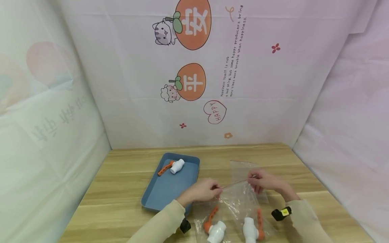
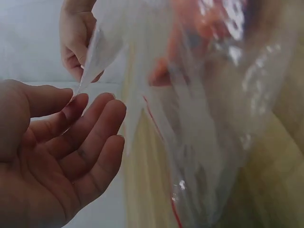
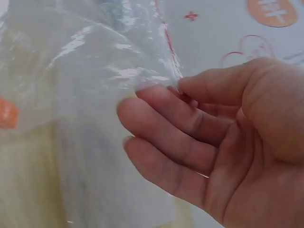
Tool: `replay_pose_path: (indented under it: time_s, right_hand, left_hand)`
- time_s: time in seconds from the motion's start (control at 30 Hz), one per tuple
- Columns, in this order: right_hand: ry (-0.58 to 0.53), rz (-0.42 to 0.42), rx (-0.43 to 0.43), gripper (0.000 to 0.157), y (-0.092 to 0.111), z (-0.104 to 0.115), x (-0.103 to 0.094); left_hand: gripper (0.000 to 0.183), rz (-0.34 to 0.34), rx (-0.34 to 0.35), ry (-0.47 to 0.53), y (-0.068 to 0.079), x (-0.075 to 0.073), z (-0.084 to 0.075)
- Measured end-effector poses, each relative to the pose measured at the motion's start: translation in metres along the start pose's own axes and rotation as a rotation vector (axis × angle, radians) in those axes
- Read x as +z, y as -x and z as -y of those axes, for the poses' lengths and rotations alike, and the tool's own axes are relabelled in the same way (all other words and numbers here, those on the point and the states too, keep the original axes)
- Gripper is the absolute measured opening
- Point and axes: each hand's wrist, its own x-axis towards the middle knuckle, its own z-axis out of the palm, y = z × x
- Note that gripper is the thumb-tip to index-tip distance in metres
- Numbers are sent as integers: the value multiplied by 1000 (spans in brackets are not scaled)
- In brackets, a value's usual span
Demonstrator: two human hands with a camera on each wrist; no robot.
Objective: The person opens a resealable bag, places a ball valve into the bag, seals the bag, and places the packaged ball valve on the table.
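At lower right of centre in the head view, one clear plastic bag [image 1: 237, 197], red-edged, was stretched between two hands. Left hand [image 1: 204, 190]: fingers pinched one end of the edge. Right hand [image 1: 265, 180]: fingers pinched the other. Bottom edge of frame: one orange-handled white valve [image 1: 217, 231] and a second such valve [image 1: 250, 230]; whether inside the film could not be told. Left of centre, on the worktop [image 1: 112, 189]: one blue tray [image 1: 168, 187], containing a third valve [image 1: 177, 166] at its top.
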Motion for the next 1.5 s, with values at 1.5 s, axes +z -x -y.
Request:
replay_pose_path:
  time_s: [1.5]
  right_hand:
    - [124, 30, 45, 24, -35, -12, -11]
  left_hand:
    - [25, -168, -65, -55, 18, -22, 12]
